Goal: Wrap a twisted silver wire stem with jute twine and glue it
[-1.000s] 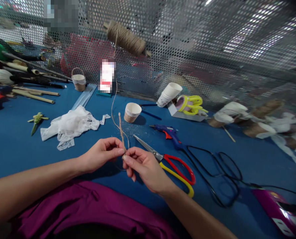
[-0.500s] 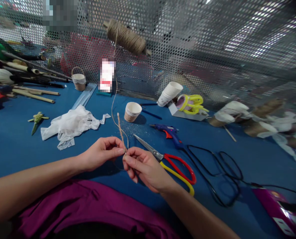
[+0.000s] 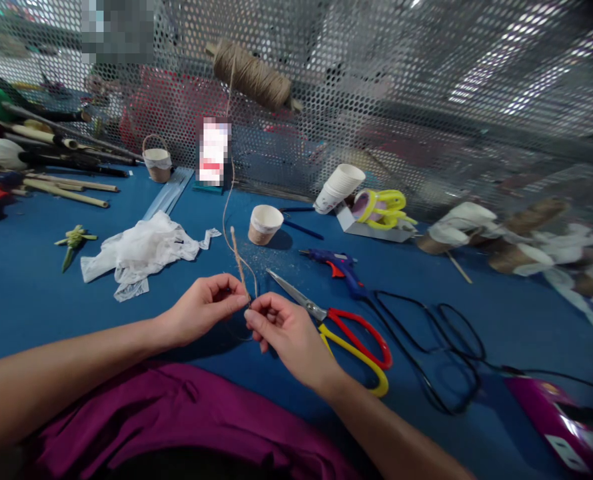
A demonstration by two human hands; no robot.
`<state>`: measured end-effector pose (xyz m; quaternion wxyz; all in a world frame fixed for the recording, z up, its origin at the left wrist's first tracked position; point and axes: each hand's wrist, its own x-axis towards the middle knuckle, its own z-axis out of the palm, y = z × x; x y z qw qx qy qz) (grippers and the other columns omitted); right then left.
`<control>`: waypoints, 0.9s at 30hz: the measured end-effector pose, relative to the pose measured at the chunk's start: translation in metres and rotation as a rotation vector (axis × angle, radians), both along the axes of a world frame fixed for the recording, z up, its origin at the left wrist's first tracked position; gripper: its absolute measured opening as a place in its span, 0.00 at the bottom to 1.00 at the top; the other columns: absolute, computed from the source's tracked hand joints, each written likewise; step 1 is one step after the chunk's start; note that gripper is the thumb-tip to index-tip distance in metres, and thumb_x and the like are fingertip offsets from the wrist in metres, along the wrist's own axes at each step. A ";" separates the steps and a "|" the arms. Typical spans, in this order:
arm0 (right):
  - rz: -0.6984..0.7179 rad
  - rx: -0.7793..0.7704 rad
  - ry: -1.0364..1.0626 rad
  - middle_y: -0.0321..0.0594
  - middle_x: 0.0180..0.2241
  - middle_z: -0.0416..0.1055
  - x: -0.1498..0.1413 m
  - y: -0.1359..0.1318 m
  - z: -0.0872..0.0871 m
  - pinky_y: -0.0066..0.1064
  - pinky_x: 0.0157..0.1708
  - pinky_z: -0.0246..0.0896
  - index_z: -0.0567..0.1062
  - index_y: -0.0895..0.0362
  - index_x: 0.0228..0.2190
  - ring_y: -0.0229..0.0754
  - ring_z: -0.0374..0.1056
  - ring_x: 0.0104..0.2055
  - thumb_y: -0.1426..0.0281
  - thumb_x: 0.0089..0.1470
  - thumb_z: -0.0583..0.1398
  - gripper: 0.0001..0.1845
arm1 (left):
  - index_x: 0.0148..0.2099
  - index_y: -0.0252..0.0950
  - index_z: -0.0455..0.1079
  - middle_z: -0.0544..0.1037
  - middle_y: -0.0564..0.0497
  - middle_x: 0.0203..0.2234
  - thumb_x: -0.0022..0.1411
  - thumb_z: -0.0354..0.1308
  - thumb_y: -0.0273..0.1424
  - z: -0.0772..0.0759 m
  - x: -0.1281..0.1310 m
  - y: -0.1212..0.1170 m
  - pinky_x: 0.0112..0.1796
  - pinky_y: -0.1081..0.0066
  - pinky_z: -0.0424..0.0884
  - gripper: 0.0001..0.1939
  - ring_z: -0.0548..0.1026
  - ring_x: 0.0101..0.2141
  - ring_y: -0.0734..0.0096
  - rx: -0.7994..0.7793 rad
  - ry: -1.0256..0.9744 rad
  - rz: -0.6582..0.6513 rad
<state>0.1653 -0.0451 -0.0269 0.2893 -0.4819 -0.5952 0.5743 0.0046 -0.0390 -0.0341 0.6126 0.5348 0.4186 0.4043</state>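
My left hand (image 3: 207, 308) and my right hand (image 3: 282, 332) meet above the blue table (image 3: 36, 293), both pinching a thin brown jute twine (image 3: 238, 261) between thumb and fingers. A short stiff end of the twine sticks up from the pinch. A longer strand runs up to the twine spool (image 3: 250, 75) hung on the perforated metal screen (image 3: 426, 87). Red-and-yellow scissors (image 3: 344, 331) lie shut on the table just right of my right hand.
A blue glue gun (image 3: 340, 267) with a black cord (image 3: 441, 347) lies to the right. A paper cup (image 3: 264, 225), stacked cups (image 3: 339, 187), crumpled white plastic (image 3: 139, 252), a small basket (image 3: 157, 162) and sticks (image 3: 61, 187) sit farther back. A purple device (image 3: 556, 420) is at the lower right.
The twine's free end has tilted slightly left and my right hand's fingers have shifted a little on it. Both hands stay in place.
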 end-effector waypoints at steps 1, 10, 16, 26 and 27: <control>-0.001 0.020 -0.022 0.29 0.18 0.62 0.000 0.000 0.000 0.22 0.16 0.56 0.67 0.57 0.25 0.29 0.58 0.17 0.67 0.49 0.58 0.07 | 0.28 0.32 0.64 0.65 0.56 0.21 0.53 0.57 0.36 0.000 0.000 0.000 0.24 0.76 0.56 0.11 0.59 0.22 0.81 0.006 0.013 0.006; 0.018 -0.146 0.216 0.31 0.20 0.64 0.000 0.000 -0.003 0.20 0.15 0.53 0.67 0.58 0.24 0.29 0.60 0.19 0.65 0.47 0.61 0.10 | 0.29 0.32 0.64 0.65 0.56 0.21 0.54 0.57 0.36 0.000 -0.001 -0.001 0.24 0.76 0.57 0.11 0.60 0.22 0.81 -0.017 -0.075 -0.042; 0.038 -0.333 0.403 0.30 0.19 0.65 0.001 0.000 -0.002 0.19 0.14 0.52 0.67 0.59 0.22 0.28 0.59 0.17 0.64 0.44 0.64 0.12 | 0.30 0.31 0.64 0.67 0.56 0.21 0.53 0.59 0.35 -0.004 -0.001 0.000 0.24 0.77 0.56 0.11 0.61 0.22 0.81 -0.103 -0.195 -0.084; 0.109 -0.481 0.539 0.30 0.18 0.66 0.002 0.003 -0.005 0.19 0.14 0.51 0.67 0.59 0.22 0.27 0.60 0.16 0.65 0.43 0.65 0.13 | 0.30 0.31 0.64 0.66 0.56 0.20 0.52 0.60 0.33 -0.007 -0.003 0.000 0.22 0.77 0.51 0.10 0.58 0.20 0.83 -0.143 -0.291 -0.141; 0.115 -0.479 0.540 0.30 0.18 0.66 0.002 0.003 -0.005 0.19 0.14 0.51 0.67 0.59 0.22 0.27 0.60 0.16 0.65 0.43 0.65 0.13 | 0.30 0.31 0.64 0.67 0.55 0.20 0.52 0.60 0.33 -0.007 -0.003 0.000 0.22 0.77 0.51 0.11 0.58 0.20 0.83 -0.150 -0.295 -0.142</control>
